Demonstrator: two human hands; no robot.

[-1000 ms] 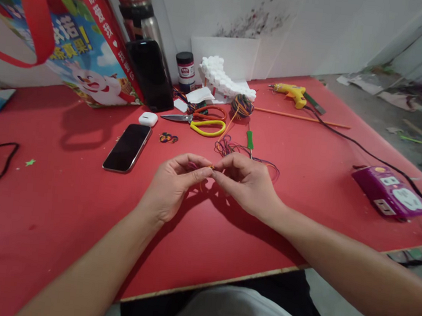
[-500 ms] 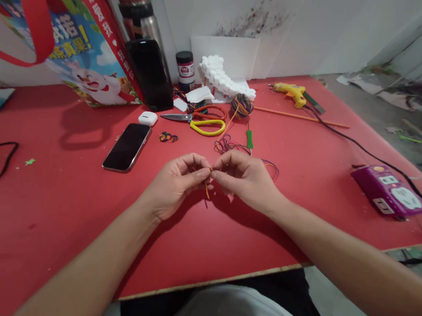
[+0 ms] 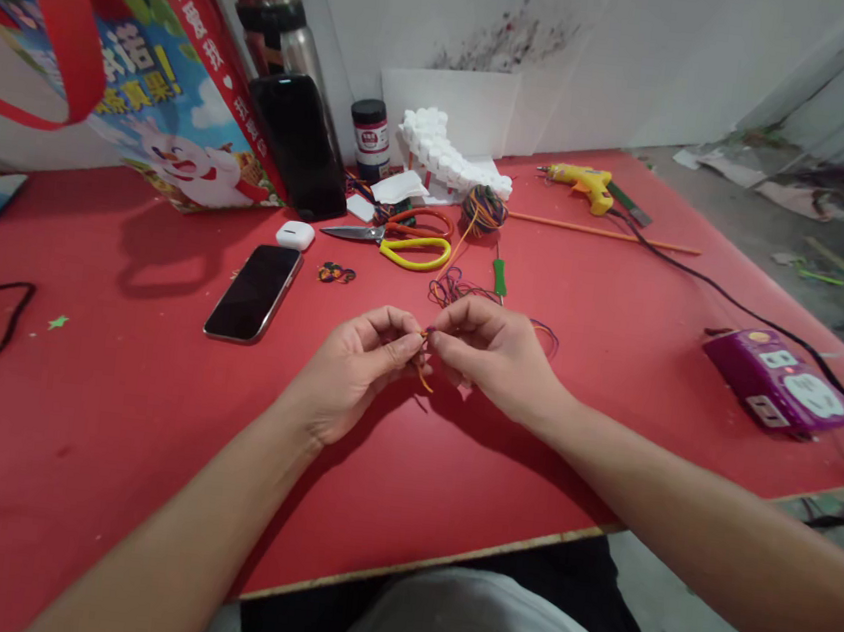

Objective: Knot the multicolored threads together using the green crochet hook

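Observation:
Between finger and thumb, my left hand [image 3: 364,362] pinches multicoloured yarn [image 3: 423,376], whose orange and dark ends dangle below the fingertips. My right hand [image 3: 497,359] pinches the same yarn just to the right, its fingertips almost touching the left thumb. The exact form of the strand at the fingertips is too small to make out. Behind the right hand lie loose yarn loops [image 3: 462,288], leading back to a yarn ball [image 3: 483,211]. A green-handled tool [image 3: 499,278], its lower end partly hidden, lies beside the loops.
Scissors [image 3: 414,245], a phone [image 3: 254,293], a white case [image 3: 296,235] and a small knotted yarn piece [image 3: 337,274] lie on the red table [image 3: 119,395]. Farther back are a yellow glue gun [image 3: 583,184] and an orange stick [image 3: 604,234]. A purple box [image 3: 777,382] stands right; a white bin [image 3: 482,604] is below the edge.
The right fingertips have shifted slightly right and up from the left thumb. The dangling yarn ends have swung a little to the right.

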